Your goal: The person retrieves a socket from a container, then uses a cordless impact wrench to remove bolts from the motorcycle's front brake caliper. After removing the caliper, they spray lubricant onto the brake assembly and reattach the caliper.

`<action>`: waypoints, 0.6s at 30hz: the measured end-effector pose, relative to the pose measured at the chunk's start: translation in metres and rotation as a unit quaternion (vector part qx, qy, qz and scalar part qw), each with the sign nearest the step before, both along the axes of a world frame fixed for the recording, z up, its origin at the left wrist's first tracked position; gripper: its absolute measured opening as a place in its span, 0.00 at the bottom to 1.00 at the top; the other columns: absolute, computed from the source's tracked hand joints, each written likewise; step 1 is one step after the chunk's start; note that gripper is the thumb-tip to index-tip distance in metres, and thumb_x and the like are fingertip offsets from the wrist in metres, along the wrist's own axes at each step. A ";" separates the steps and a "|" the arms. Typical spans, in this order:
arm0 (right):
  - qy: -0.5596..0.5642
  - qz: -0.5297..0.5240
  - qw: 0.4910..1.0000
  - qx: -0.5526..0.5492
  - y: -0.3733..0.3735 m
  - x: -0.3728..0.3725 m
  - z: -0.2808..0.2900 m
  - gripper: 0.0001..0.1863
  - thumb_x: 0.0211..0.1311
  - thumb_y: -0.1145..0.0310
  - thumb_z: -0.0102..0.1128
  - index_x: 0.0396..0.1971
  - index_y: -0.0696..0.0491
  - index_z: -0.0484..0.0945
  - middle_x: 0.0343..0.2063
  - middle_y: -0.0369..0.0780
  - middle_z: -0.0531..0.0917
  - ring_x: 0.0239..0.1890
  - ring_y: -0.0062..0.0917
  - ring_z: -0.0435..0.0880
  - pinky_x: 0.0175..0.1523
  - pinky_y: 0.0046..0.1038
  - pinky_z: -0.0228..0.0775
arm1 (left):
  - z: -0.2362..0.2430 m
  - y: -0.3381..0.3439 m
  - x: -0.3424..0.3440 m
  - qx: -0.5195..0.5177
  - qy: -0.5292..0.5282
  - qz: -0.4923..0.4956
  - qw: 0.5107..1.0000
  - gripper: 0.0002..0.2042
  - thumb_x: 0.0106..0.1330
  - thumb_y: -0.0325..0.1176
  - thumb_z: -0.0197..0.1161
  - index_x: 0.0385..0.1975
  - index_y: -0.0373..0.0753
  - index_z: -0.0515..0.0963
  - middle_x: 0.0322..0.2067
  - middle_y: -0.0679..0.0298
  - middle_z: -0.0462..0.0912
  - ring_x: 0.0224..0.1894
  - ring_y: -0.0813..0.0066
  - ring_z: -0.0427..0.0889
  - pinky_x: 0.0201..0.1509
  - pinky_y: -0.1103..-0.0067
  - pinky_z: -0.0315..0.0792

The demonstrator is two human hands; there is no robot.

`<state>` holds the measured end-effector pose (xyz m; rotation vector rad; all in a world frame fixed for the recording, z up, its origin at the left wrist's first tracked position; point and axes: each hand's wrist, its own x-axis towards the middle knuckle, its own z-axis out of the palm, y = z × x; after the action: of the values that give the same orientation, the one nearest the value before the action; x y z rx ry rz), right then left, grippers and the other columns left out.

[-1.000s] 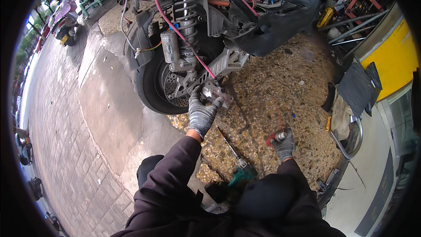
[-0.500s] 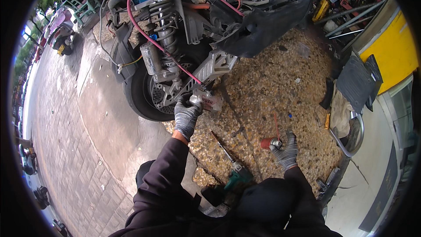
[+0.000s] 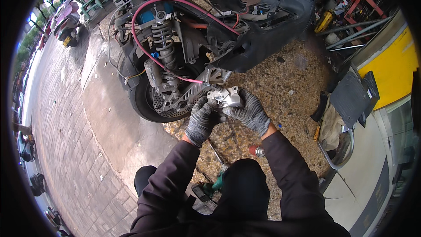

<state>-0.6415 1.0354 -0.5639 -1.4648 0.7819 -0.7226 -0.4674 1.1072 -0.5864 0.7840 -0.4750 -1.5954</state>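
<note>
A silver brake caliper point(image 3: 226, 97) is between my two gloved hands, just in front of the stripped-down scooter's wheel point(image 3: 139, 98). My left hand point(image 3: 199, 122) has its fingers closed on the caliper's left end. On its right end my right hand point(image 3: 251, 112) is closed, thumb toward the underside. A pink brake hose point(image 3: 133, 22) loops down from the scooter and meets the caliper near its upper left. Left of the hands sit the drilled brake disc point(image 3: 163, 109) and a coil-spring shock absorber point(image 3: 163, 44). What my fingertips touch underneath is hidden.
A red spray can point(image 3: 256, 150) lies on the pebbled ground by my right forearm. A green cordless drill point(image 3: 218, 181) with a long bit lies beside my knee. To the right are dark panels point(image 3: 354, 94), a cloth point(image 3: 330, 125) and metal bars point(image 3: 355, 28).
My right hand has let go of the spray can, now on the ground, and come up to the caliper. My left hand has brought the caliper rightward, away from the wheel.
</note>
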 end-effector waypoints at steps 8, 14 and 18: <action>0.207 0.125 0.933 -0.266 -0.136 0.018 0.124 0.31 0.37 0.64 0.76 0.45 0.58 0.77 0.38 0.40 0.83 0.40 0.24 0.81 0.48 0.25 0.73 | 0.077 -0.067 -0.021 0.094 -0.012 0.038 0.995 0.13 0.63 0.32 0.59 0.46 0.37 0.71 0.36 0.61 0.78 0.33 0.68 0.80 0.37 0.72 0.78; 0.304 0.150 0.885 -0.318 -0.192 0.045 0.148 0.34 0.33 0.71 0.77 0.48 0.60 0.75 0.39 0.41 0.83 0.41 0.25 0.81 0.49 0.24 0.72 | 0.082 -0.008 0.003 0.042 -0.239 0.030 0.970 0.26 0.63 0.31 0.60 0.60 0.38 0.61 0.42 0.62 0.77 0.38 0.70 0.80 0.40 0.74 0.78; 0.322 0.136 0.895 -0.275 -0.210 0.044 0.124 0.35 0.35 0.72 0.76 0.50 0.61 0.73 0.41 0.42 0.82 0.41 0.25 0.80 0.50 0.25 0.72 | 0.080 0.053 0.038 0.079 -0.244 0.035 0.966 0.24 0.64 0.31 0.59 0.59 0.36 0.62 0.46 0.58 0.75 0.40 0.70 0.79 0.43 0.74 0.78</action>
<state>-0.5977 0.8258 -0.4397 -2.3422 0.8721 -0.2264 -0.4290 1.1599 -0.5067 1.3138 -0.6685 -1.3796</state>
